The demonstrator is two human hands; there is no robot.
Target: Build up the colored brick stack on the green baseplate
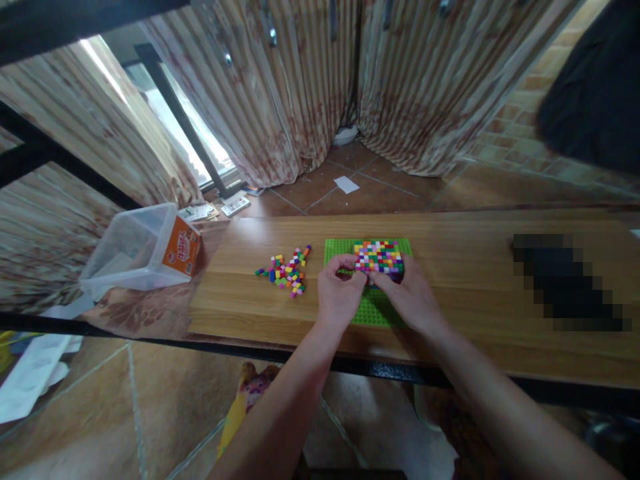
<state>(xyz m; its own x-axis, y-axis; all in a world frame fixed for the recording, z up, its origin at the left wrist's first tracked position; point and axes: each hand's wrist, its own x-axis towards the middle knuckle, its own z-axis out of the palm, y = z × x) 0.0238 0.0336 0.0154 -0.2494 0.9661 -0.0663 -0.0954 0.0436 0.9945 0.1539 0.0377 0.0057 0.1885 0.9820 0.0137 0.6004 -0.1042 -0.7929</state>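
Worktop (465, 267): wood-grained, with a black edge (375, 369) along its near side
Curtains (305, 100): striped, with reddish patches, hanging in folds beyond the worktop — down to the floor (400, 190)
Window (173, 120): past the worktop's far left corner, bright with daylight
Wall (523, 127): tan, brick-patterned, beyond the worktop's right half
Floor: brown tiles with pale joints — beyond the worktop and on its near side

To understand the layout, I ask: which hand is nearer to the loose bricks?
The left hand: it is to the right of the loose bricks. The right hand is farther right, at the multicoloured block's right side.
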